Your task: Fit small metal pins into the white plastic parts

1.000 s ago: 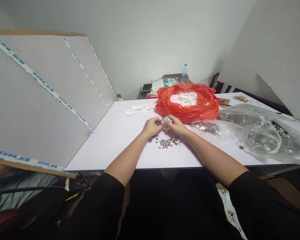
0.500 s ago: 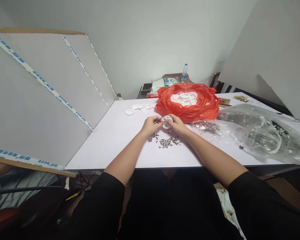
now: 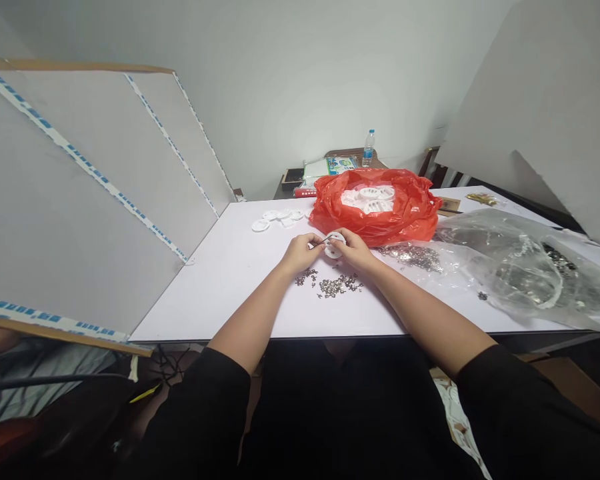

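A round white plastic disc [image 3: 335, 252] with small slots is held above the table by my right hand [image 3: 354, 249], its fingers closed on the disc's right side. At the disc's left edge, my left hand [image 3: 301, 253] pinches a thin dark tool, whose tip lies over the disc. Just below the hands, small metal pieces [image 3: 332, 287] are scattered in loose piles on the white table. Behind the hands stands an open red plastic bag [image 3: 400, 223] holding many white discs [image 3: 377, 206]. More white discs [image 3: 261, 226] lie at the back left.
Clear plastic bags [image 3: 525, 267] with metal pieces spread over the right side. A white panel [image 3: 95, 173] with taped strips borders the left. Beyond the table are a water bottle [image 3: 369, 148] and packets. A person's arm shows partly at the lower left.
My left hand's fingers have shifted slightly, and the thin tool now lies flatter across the disc's upper left. The view has tilted very slightly. The piles look the same.
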Motion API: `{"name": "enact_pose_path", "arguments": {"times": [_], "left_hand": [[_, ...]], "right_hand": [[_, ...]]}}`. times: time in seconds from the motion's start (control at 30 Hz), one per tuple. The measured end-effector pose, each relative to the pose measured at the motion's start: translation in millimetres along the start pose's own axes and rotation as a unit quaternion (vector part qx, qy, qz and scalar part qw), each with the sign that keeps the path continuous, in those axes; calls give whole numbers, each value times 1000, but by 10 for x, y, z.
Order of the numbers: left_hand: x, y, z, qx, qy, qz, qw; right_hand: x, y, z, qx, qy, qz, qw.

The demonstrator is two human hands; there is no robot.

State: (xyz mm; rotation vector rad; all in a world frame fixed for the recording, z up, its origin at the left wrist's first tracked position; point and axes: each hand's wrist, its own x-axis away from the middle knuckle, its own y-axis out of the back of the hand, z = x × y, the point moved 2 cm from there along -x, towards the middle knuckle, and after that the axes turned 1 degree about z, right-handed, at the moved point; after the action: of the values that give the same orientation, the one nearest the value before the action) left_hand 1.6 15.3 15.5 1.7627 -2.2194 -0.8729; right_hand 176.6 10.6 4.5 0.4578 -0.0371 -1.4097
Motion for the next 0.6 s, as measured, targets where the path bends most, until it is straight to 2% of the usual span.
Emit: {"name": "enact_pose_path", "arguments": {"times": [0.2, 0.6], "left_hand": [[6, 21, -8, -39, -4, -3, 999], [33, 33, -65, -95, -49, -3, 994]], "right_hand": [[12, 19, 11, 30, 21, -5, 999], [35, 19, 46, 37, 15, 5, 999]]}}
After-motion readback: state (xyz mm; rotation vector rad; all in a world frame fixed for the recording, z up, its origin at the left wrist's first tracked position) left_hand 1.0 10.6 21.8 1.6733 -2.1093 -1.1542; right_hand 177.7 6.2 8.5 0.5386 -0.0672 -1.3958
